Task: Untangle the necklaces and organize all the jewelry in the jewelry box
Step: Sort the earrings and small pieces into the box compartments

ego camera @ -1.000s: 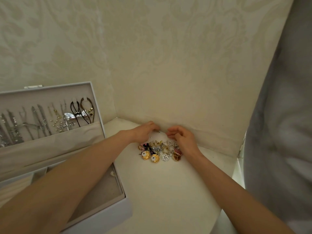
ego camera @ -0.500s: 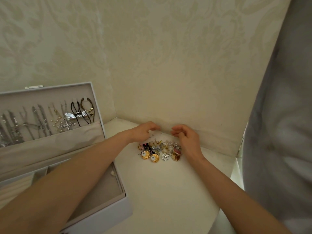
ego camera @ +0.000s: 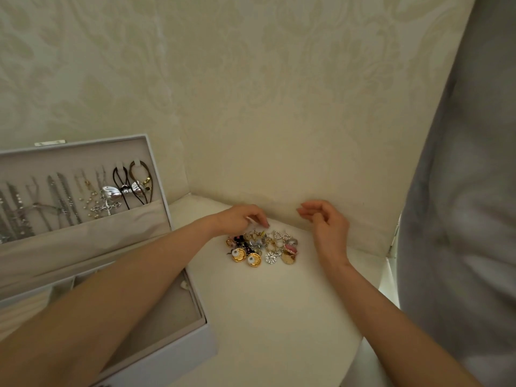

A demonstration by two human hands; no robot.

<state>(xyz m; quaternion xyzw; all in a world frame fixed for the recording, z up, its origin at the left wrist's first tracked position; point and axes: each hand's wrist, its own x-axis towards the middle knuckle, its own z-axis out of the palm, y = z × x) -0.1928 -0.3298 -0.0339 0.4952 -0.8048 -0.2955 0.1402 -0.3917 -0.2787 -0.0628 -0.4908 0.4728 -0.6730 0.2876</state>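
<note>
The jewelry box (ego camera: 167,356) stands open at the left edge of the white table (ego camera: 265,317), its lid (ego camera: 83,241) raised and leaning back toward the patterned wall (ego camera: 279,93). Inside the lid hang several necklaces (ego camera: 64,202) in a row: silver chains to the left, a beaded one with a silver cross (ego camera: 107,208), then dark cords with a shiny silver bow (ego camera: 122,190) at the right end. Their lower ends drop behind a fabric pocket (ego camera: 83,236) across the lid's lower part. The lined tray of the box is largely covered by the left forearm, which reaches across it.

The left hand (ego camera: 240,219) is at the far left edge of a small pile of jewelry (ego camera: 262,248) lying on the table near the wall. Its fingers (ego camera: 262,221) are curled downward with the tips at the top of the pile; whether they pinch a piece cannot be told. The pile holds two round gold pieces with white centres (ego camera: 247,256) at the front, a silvery snowflake-like piece (ego camera: 271,257), a gold disc (ego camera: 288,258), a pink piece and a pearl-edged heart shape (ego camera: 280,236) further back.

The right hand (ego camera: 329,230) is raised just right of the pile, apart from it, its fingers (ego camera: 308,212) loosely bent and released, holding nothing visible. A grey fabric (ego camera: 460,205) fills the right side.
</note>
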